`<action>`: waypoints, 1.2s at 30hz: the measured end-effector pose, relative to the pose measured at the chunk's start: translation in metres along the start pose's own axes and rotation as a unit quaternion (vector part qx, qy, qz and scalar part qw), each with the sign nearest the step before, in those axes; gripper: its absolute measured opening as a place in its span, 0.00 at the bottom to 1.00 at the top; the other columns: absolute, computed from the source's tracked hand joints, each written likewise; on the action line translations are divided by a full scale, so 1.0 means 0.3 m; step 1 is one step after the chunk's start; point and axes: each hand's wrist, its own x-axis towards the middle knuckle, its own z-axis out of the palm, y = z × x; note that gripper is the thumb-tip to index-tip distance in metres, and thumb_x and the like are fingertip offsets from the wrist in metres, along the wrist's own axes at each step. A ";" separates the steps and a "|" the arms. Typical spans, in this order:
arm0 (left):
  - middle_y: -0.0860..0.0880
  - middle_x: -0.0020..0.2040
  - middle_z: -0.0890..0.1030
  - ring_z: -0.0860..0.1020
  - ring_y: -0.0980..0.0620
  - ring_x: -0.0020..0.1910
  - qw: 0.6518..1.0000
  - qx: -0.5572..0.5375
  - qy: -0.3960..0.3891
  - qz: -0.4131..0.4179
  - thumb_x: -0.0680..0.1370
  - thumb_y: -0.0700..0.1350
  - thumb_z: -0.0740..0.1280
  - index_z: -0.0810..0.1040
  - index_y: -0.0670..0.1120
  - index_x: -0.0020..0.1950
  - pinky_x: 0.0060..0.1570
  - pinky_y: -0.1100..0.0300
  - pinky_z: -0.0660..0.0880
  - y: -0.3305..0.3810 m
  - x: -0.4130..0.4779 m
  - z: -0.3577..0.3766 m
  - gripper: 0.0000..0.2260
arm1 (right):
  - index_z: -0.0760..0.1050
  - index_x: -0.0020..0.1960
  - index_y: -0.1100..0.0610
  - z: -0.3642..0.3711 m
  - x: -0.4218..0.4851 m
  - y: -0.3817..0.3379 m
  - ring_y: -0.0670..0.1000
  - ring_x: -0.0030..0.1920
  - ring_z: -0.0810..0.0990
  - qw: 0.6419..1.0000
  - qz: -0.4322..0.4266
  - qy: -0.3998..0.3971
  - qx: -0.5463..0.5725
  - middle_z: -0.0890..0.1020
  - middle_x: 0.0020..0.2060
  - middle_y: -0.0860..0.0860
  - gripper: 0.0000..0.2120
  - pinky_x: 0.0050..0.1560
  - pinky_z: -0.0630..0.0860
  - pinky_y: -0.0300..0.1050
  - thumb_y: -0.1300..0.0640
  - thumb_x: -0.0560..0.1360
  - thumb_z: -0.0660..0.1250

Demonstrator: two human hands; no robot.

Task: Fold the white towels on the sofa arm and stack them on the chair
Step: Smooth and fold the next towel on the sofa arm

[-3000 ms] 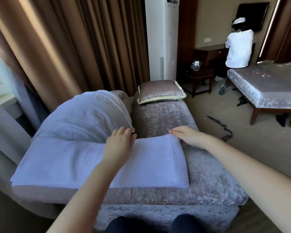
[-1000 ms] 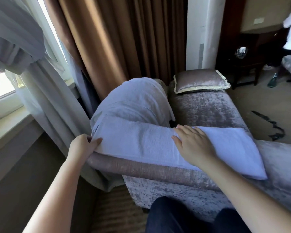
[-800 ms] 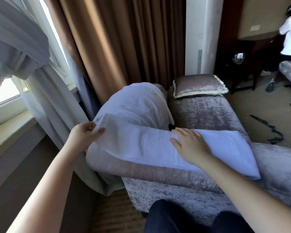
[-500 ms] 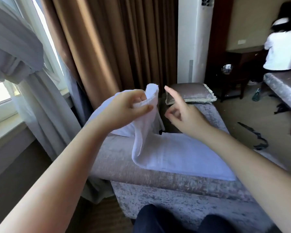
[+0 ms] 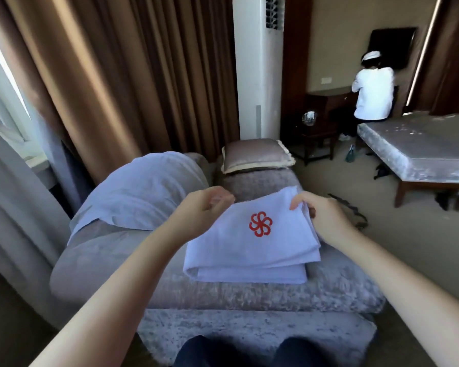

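White towel (image 5: pixel 249 250), folded in layers with a red emblem up, lies on the grey velvet sofa (image 5: pixel 249 295). The left hand (image 5: pixel 202 210) pinches its far left corner; the right hand (image 5: pixel 321 213) grips its far right edge.

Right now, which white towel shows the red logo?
The folded towel, pinched by the left hand and right hand; the draped towel over the sofa arm shows none.

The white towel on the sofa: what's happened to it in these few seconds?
The left hand lifted the left end of the white towel and folded it rightward; the right hand, earlier pressing it flat, now pinches its far edge too. The draped towel and cushion stayed.
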 end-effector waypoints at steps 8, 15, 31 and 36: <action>0.39 0.70 0.72 0.71 0.37 0.69 0.973 0.223 -0.044 0.048 0.78 0.68 0.51 0.74 0.44 0.70 0.66 0.43 0.67 -0.239 -0.118 0.192 0.34 | 0.82 0.44 0.55 0.033 -0.056 0.082 0.49 0.38 0.79 0.972 0.170 -0.049 0.158 0.82 0.40 0.51 0.15 0.36 0.73 0.41 0.66 0.78 0.58; 0.48 0.80 0.42 0.41 0.43 0.78 0.959 0.267 -0.083 0.050 0.72 0.77 0.41 0.44 0.65 0.77 0.74 0.44 0.50 -0.285 -0.178 0.196 0.36 | 0.76 0.57 0.48 0.049 -0.003 0.044 0.38 0.30 0.75 0.974 0.143 -0.035 0.171 0.75 0.26 0.43 0.13 0.33 0.65 0.32 0.63 0.78 0.65; 0.50 0.39 0.75 0.70 0.49 0.38 0.904 0.272 0.081 0.319 0.72 0.40 0.70 0.75 0.46 0.43 0.37 0.55 0.70 -0.074 -0.192 0.340 0.05 | 0.79 0.57 0.64 0.007 -0.013 0.014 0.41 0.25 0.72 0.950 0.220 -0.080 0.206 0.75 0.31 0.55 0.09 0.33 0.71 0.34 0.62 0.79 0.65; 0.51 0.44 0.77 0.71 0.50 0.40 0.916 0.215 0.069 0.333 0.78 0.43 0.63 0.71 0.48 0.50 0.41 0.59 0.66 -0.056 -0.224 0.292 0.02 | 0.77 0.54 0.65 0.031 0.039 -0.015 0.36 0.26 0.75 0.956 0.181 0.020 0.231 0.80 0.38 0.53 0.06 0.26 0.69 0.29 0.64 0.78 0.66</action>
